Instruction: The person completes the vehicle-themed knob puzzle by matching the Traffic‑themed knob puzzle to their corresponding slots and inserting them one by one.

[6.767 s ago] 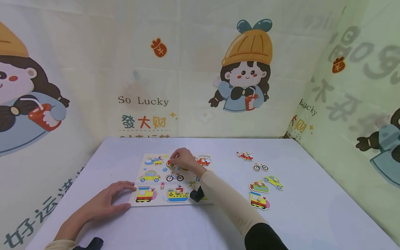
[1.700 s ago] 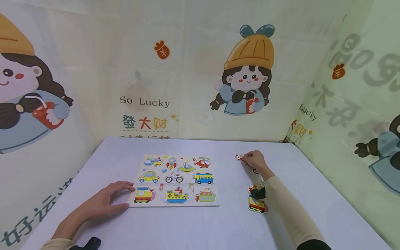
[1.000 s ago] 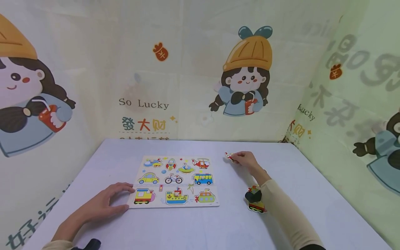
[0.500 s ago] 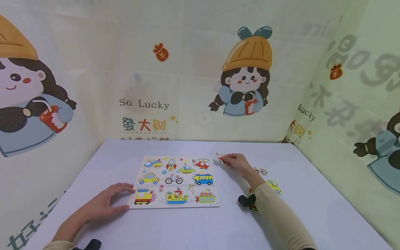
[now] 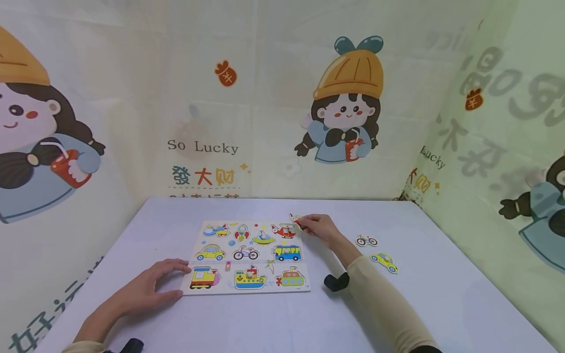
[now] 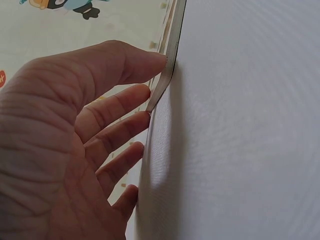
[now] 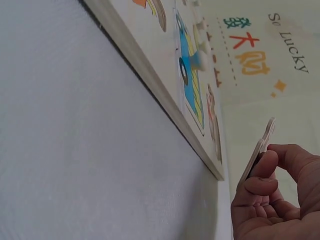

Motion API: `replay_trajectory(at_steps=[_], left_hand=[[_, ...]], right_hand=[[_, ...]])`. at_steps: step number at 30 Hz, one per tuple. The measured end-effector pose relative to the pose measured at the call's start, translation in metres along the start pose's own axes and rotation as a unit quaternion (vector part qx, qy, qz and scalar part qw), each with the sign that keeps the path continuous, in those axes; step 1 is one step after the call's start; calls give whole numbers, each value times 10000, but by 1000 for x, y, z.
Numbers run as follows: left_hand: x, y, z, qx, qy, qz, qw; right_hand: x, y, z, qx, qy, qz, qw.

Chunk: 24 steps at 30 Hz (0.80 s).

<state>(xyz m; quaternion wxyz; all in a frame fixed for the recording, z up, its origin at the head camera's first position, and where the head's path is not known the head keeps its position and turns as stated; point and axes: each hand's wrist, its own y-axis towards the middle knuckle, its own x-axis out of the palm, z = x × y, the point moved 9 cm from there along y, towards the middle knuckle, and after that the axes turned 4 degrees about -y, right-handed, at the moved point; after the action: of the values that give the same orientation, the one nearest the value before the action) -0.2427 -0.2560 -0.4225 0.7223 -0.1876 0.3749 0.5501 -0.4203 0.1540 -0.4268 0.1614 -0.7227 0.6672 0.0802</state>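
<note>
My right hand [image 5: 324, 229] pinches a red-and-white helicopter puzzle piece [image 5: 295, 220] above the upper right corner of a white puzzle board [image 5: 256, 263]. In the right wrist view the piece [image 7: 255, 155] is seen edge-on between thumb and fingers, tilted and off the board. Just beside it on the board is the red helicopter shape [image 5: 284, 231]. At the board's lower left edge rests my left hand [image 5: 147, 284], thumb and loosely bent fingers apart. The left wrist view has its thumb tip touching the board's edge [image 6: 172, 50].
On the table to the right lie a bicycle piece [image 5: 367, 240] and a yellow car piece [image 5: 384, 263]. My right sleeve [image 5: 384, 299] covers the spot where other pieces lay. A printed cloth wall [image 5: 273, 181] stands behind the table.
Earlier my right hand was over the board's rocket. It then took the helicopter piece from the table's right side and carried it left to the board. My left hand stays put.
</note>
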Motion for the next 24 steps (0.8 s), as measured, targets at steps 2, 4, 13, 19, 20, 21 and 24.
replay_trajectory(at_steps=[2,4,13,19,20,21,24], left_hand=[[0,0,-1,-28,5,-7,10000],[1,0,-1,-48,3,-10,10000],[1,-2,1,-20,-18,-4,10000],[0,-1,0,-58,-17,-25,10000],[0,0,0,-61,-12,-34,10000],[0,0,0,-58,-13,-33,10000],[1,0,0,-47,-18,-35,10000]], right_hand=[[5,0,-3,-30,48,-27,10000],[10,-1,-6,-68,38,-54,10000],[30,-2,-12,-194,-557,-110,9982],[39,-4,-22,-283,-1142,-8,9931],[41,-5,-23,-305,-1224,6,9920],[43,-5,-24,-332,-1303,30,9909],[46,-5,-27,-402,-1508,126,9877]])
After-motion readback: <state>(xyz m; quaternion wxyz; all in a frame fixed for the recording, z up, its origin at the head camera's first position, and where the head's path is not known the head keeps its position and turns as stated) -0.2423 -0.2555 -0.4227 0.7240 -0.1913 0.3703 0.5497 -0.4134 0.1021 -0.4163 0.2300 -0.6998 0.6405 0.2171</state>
